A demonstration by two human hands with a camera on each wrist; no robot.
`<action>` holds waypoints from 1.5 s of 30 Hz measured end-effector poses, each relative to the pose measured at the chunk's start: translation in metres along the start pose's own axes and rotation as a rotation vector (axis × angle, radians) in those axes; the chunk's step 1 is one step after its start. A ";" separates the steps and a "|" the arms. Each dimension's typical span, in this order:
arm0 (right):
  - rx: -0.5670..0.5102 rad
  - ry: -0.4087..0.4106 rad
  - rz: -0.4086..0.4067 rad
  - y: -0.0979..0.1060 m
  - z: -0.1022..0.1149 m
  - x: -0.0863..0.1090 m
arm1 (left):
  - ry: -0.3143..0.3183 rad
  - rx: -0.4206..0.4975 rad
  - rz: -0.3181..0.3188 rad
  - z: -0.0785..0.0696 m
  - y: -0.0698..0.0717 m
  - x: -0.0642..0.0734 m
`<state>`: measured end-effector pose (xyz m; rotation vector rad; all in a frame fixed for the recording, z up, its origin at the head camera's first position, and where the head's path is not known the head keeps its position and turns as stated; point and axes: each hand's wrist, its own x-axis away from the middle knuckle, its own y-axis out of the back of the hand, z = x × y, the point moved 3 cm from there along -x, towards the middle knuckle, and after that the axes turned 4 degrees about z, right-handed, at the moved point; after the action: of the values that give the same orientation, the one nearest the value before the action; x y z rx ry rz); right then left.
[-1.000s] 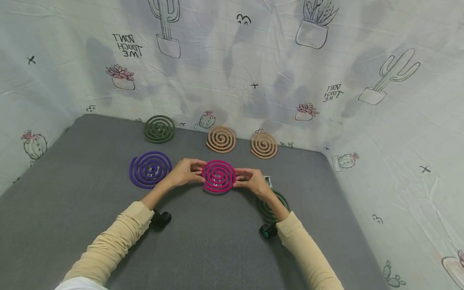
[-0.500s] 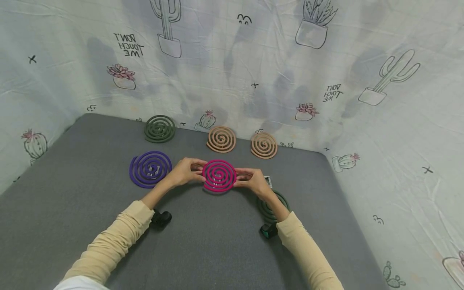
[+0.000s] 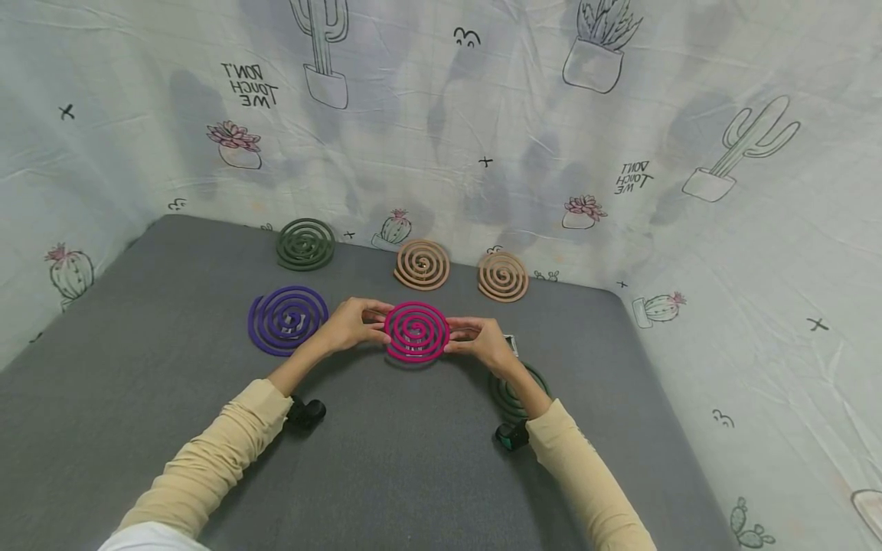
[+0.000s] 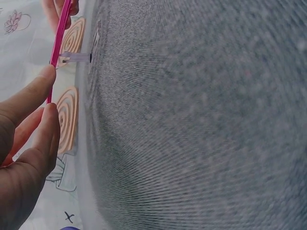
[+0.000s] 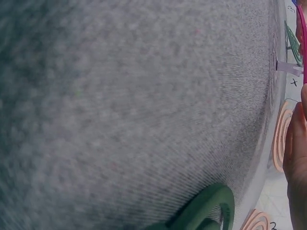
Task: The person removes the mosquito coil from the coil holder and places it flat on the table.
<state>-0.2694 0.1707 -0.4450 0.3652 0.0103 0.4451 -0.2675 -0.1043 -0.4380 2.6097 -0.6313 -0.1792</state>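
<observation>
Both hands hold a pink mosquito coil [image 3: 416, 330] level above the grey table. My left hand [image 3: 347, 325] pinches its left rim between thumb and fingers. On the opposite rim, my right hand [image 3: 488, 344] pinches it too. In the left wrist view the coil shows edge-on, and a thin pale upright stand [image 4: 76, 57] rises from the table to the coil's underside. That same stand [image 5: 289, 68] shows under the coil in the right wrist view. Most of the right hand lies outside that view.
A purple coil [image 3: 253, 329] lies left, with a green coil [image 3: 305, 267] behind it. Two tan coils, one central [image 3: 422, 286] and one further right [image 3: 503, 297], stand near the patterned backdrop. Another green coil [image 3: 496, 405] lies under the right forearm, beside a small metal stand [image 3: 511, 345].
Both hands keep their pinch on the pink coil, which hardly moves. The head view shifts very slightly.
</observation>
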 end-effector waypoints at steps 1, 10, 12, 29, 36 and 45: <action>0.003 0.001 0.000 0.000 0.001 0.000 | -0.001 0.001 0.000 -0.001 0.000 0.000; 0.027 0.007 -0.003 0.002 0.005 0.002 | 0.014 0.004 -0.005 -0.004 0.001 0.001; 0.027 -0.003 -0.004 0.003 0.006 0.003 | 0.018 0.011 -0.005 -0.005 0.001 0.002; 0.008 0.004 0.031 0.009 0.016 0.015 | 0.021 0.029 -0.015 -0.016 -0.005 0.009; 0.001 -0.004 0.034 0.008 0.018 0.021 | 0.026 0.027 -0.019 -0.019 -0.008 0.015; 0.024 0.003 0.046 0.005 0.017 0.030 | 0.026 0.026 -0.009 -0.019 -0.013 0.020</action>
<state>-0.2428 0.1819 -0.4255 0.3887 0.0106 0.4915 -0.2403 -0.0958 -0.4274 2.6361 -0.6164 -0.1403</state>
